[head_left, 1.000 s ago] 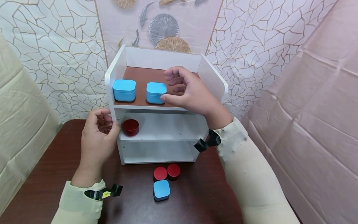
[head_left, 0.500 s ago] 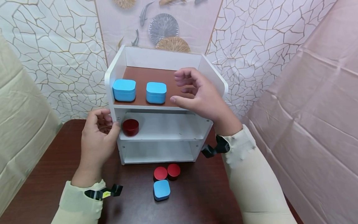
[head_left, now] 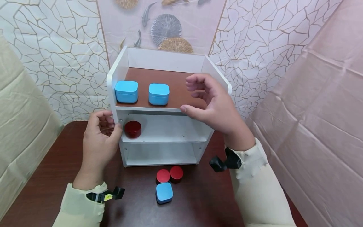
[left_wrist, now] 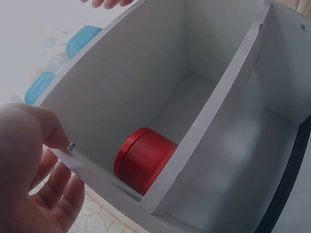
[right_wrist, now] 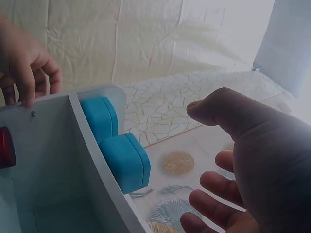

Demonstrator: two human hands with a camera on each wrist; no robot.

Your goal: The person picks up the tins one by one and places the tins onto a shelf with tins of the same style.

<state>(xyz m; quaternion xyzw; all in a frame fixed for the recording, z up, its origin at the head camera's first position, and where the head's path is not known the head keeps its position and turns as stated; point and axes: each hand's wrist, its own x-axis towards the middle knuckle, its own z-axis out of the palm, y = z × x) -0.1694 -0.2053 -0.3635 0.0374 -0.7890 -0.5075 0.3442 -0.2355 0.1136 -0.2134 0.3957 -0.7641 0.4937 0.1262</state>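
My left hand (head_left: 97, 142) grips the left side panel of a small white shelf unit (head_left: 165, 60), thumb at its front edge and fingers curled along the outside. On the brown top shelf stand two light blue lidded boxes, one (head_left: 126, 92) in the left corner and another (head_left: 158, 94) nearer the middle. My right hand (head_left: 216, 104) hovers at the right of that shelf, fingers loosely bent and holding nothing; the right wrist view shows it apart from the blue boxes (right_wrist: 127, 162). A round red lidded tin (left_wrist: 146, 160) sits at the left of the middle shelf.
In front of the unit, two red tins (head_left: 163, 176) (head_left: 176, 173) and a blue box (head_left: 164, 191) stand close together on the dark brown table (head_left: 204, 195). Patterned cloth (head_left: 56, 56) hangs behind, and plain drapes (head_left: 306, 126) flank both sides.
My right hand has let go of the middle blue box, then moved right and towards me. The box stays where it was. My left hand keeps its grip on the panel.
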